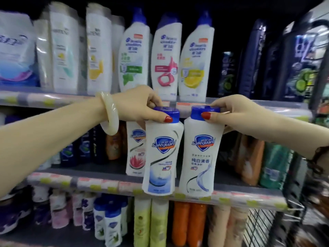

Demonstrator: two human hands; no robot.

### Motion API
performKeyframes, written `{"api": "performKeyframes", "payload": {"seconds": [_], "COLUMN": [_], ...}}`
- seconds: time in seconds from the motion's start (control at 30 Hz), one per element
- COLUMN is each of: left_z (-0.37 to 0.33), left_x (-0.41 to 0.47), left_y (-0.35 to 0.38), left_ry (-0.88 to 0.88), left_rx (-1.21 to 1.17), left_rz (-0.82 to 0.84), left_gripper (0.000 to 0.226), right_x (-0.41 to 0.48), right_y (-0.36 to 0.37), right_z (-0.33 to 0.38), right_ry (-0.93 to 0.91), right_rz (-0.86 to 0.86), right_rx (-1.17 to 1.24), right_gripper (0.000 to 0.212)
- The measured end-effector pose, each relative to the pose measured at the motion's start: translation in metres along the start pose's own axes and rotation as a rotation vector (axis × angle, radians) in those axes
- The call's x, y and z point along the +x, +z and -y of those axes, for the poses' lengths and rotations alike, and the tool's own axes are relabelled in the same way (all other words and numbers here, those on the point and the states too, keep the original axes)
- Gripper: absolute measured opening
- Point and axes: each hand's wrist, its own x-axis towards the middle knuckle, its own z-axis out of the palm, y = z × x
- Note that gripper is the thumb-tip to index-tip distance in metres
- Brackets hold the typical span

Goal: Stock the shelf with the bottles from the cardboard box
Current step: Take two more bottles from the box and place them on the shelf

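1. Bottles: two white plastic ones with blue caps, the left bottle (162, 154) and the right bottle (201, 157), hang side by side just in front of the middle shelf (106, 184), their bases level with its front edge.
2. The left grip (138, 106) pinches the left bottle's cap; the right grip (236, 111) pinches the right bottle's cap.
3. They are probably full, so fairly heavy, with stiff, smooth walls (a cap-only pinch could swing or slip).
4. A steadier hold would be round each narrow waist, above the shelf's edge.
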Motion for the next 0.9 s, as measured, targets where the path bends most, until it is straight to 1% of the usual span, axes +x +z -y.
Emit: {"api": "performKeyframes", "payload": {"seconds": [0.1,0.23,0.5,0.6,0.77,0.9], "left_z": [-0.012,-0.024,-0.031,-0.032,-0.032,-0.029], "left_x": [0.013,0.023,0.041,0.047,0.048,0.045], "left_y": [0.016,0.037,0.069,0.079,0.089,0.093], "left_ry": [0.052,0.105,0.154,0.163,0.188,0.200], "left_rx": [0.017,-0.005,0.017,0.021,-0.012,-0.078], "left_rz": [0.011,0.008,-0.036,-0.048,-0.102,-0.121], "left_gripper": [0.020,0.028,0.024,0.021,0.028,0.023], "right_x": [-0.013,-0.024,-0.034,-0.035,-0.035,-0.038], "right_y": [-0.013,-0.025,-0.040,-0.046,-0.050,-0.048], "right_z": [-0.010,-0.024,-0.053,-0.066,-0.081,-0.087], "right_ry": [0.022,0.022,-0.044,-0.024,-0.049,-0.042], "right_rz": [-0.041,-0.104,-0.148,-0.137,-0.138,-0.152], "right_rx": [-0.025,-0.088,-0.189,-0.171,-0.159,-0.157], "right_gripper": [0.028,0.026,0.024,0.024,0.020,0.025]}}
